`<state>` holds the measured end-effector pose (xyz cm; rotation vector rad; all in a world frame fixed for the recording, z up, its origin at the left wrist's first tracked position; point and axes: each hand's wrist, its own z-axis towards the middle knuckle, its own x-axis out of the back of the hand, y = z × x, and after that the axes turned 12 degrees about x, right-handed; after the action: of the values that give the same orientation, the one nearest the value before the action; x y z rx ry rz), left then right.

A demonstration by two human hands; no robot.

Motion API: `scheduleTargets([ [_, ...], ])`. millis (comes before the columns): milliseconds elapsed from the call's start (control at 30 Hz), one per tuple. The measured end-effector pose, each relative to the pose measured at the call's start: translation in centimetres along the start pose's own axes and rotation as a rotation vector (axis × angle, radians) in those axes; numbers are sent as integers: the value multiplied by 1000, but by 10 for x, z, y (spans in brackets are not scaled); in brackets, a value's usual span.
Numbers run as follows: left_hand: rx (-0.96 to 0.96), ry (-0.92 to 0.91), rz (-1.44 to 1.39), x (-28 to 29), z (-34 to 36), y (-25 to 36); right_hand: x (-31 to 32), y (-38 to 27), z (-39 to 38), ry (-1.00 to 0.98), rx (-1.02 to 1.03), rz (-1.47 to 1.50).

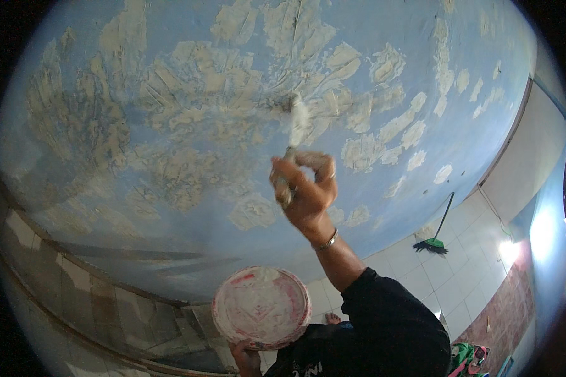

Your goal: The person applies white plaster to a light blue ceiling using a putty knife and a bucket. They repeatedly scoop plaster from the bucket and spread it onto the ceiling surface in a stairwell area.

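My right hand (307, 191), a metal bracelet at its wrist, is raised to the wall with its fingers closed round the handle of a putty knife (300, 122). White filler coats the blade, whose tip is at a rough, dark-edged patch of the blue wall (321, 182). Low in front of my body, my left hand (246, 359) grips the near rim of a round bucket lid (261, 308). The lid is reddish and smeared all over with whitish filler. Most of the left fingers are hidden beneath it.
Beige filler patches (233, 78) cover much of the wall. A green broom (431, 244) leans at the right, over pale floor tiles (409, 283). A wooden edge (75, 333) runs along the lower left. Green and pink items (470, 359) lie at the lower right, near a bright light.
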<state>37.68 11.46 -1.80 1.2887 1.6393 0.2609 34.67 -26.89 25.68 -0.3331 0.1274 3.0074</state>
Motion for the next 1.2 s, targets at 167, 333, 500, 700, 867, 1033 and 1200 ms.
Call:
scheduleTargets([
  [167,10,-32,78,15,2,0,71,1,2,172,-194,65],
  [333,-157,-24,249,46,20,-13,155,41,-16,512,-731,463],
  [500,72,-12,41,51,25,-7,178,45,-31,420,-952,593],
  [700,-9,-91,109,8,-3,5,129,39,-27,-23,-538,-38],
  [867,12,-129,82,-12,-13,12,60,58,-38,-66,-282,-119],
  [1033,46,-160,16,3,-1,10,24,74,-33,-51,-289,-180],
  [1200,82,-60,76,43,25,4,18,75,-34,-81,-312,-175],
])
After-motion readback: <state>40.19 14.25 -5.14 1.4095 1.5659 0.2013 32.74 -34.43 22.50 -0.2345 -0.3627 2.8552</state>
